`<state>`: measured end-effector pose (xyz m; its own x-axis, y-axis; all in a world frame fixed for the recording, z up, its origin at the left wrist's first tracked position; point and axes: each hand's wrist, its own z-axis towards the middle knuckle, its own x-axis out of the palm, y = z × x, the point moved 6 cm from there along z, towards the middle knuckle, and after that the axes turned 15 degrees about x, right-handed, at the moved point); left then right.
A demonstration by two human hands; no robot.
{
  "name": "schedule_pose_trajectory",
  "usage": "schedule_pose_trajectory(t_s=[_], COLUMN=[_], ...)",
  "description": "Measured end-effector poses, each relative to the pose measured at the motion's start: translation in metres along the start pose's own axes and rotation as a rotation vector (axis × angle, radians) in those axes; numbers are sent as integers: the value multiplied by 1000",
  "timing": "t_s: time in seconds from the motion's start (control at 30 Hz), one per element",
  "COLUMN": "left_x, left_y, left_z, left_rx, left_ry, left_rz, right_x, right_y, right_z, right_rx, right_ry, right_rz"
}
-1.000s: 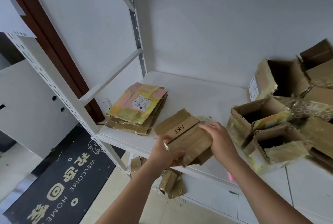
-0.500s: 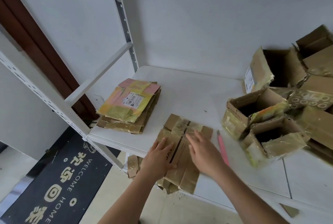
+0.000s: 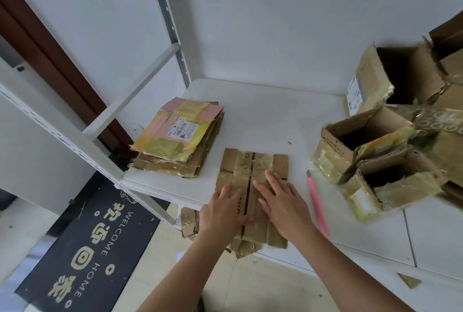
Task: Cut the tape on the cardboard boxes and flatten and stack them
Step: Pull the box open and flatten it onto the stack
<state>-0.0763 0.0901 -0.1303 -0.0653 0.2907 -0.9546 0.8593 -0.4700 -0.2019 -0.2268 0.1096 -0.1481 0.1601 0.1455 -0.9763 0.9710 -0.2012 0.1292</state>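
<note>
Several flattened boxes are already piled in a stack (image 3: 179,140) at the left of the white shelf (image 3: 270,116), a labelled one with yellow tape on top. Just right of that pile, at the shelf's front edge, one more flattened box (image 3: 253,173) is pressed down by both hands: the left hand (image 3: 224,209) and the right hand (image 3: 281,201) are laid flat on it, fingers straight and grasping nothing. A pink utility knife (image 3: 317,201) is left lying just beside the right hand. Farther right, at least four open boxes (image 3: 370,141) are heaped, not yet flattened. The task is judged partly done: this box is still to be stacked, and the heap to be cut and flattened
</note>
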Motion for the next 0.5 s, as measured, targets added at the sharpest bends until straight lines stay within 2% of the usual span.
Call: schedule_pose_trajectory(t_s=[0.13,0.27,0.4,0.5], left_x=[-4,1,-15,-41], left_y=[18,21,21,15], left_z=[-8,-5,-2,0], left_rx=[-98,-165,-192,-84], left_ry=[-91,-144,-349,-501], left_rz=[-121,-382,-558,-568], right_x=[-4,0,-11,-12], right_y=[-1,0,-4,-14], right_z=[-28,-43,-39,-39], right_rx=[220,325,394,479], right_ry=[-60,-1,-88,-131], right_rz=[157,306,654,964])
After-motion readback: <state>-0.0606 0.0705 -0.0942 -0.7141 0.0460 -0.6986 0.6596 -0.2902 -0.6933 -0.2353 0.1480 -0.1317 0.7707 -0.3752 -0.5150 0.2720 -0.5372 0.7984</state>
